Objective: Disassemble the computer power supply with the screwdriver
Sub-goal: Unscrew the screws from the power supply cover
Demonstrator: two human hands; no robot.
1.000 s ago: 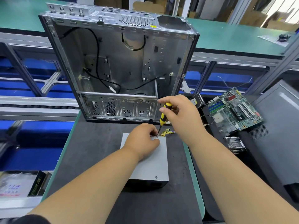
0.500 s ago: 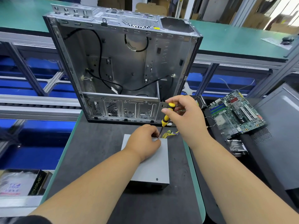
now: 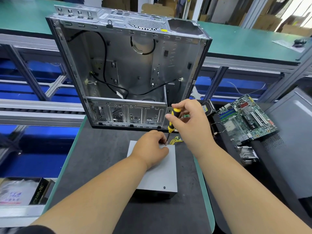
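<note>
The grey power supply (image 3: 157, 173) is lying flat on the dark counter (image 3: 94, 159), just in front of the open computer case (image 3: 128, 71). The left hand (image 3: 152, 147) is resting on its far end, fingers curled beside the screwdriver (image 3: 172, 121) tip. The right hand (image 3: 190, 122) is gripping the yellow-black handle, holding the tool nearly upright on a far-corner screw. A motherboard (image 3: 244, 119) is lying to the case's right.
</note>
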